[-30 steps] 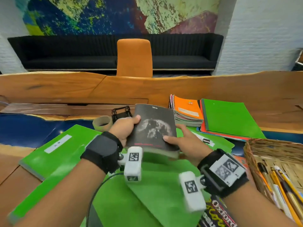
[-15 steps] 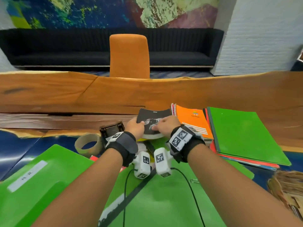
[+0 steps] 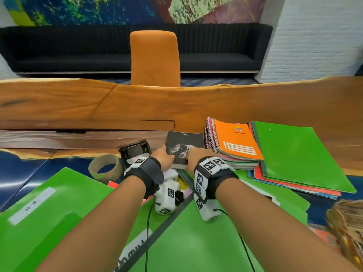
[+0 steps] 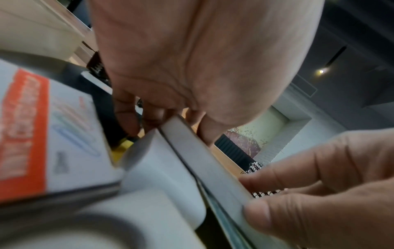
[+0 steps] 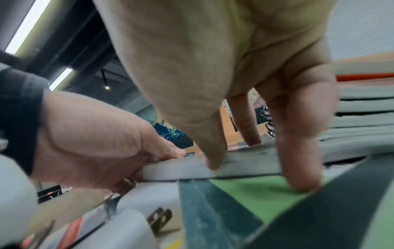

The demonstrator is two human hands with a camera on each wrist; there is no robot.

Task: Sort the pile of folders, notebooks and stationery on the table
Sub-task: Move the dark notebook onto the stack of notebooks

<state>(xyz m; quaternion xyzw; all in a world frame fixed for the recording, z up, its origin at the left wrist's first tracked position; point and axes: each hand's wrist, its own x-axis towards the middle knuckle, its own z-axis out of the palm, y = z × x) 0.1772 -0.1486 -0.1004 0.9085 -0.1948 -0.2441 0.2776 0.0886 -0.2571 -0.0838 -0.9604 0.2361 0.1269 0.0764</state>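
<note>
Just beside the spiral notebook stack (image 3: 231, 146), black book (image 3: 184, 148) held at its near edge: left hand (image 3: 163, 157) gripping one corner, right hand (image 3: 196, 156) apparently pinching the other, over green folders (image 3: 196, 242).

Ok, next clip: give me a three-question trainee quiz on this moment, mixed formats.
1. True or false: the black paperback book with the grey cover picture lies left of the stack of spiral notebooks topped by an orange one.
2. Multiple choice: which hands touch the book? A) left hand only B) right hand only C) both
3. Fill in: the brown cardboard tape ring sits beside a black ____.

Key
1. True.
2. C: the left wrist view shows both on its near edge.
3. Clip, seemingly a binder clip.
</note>
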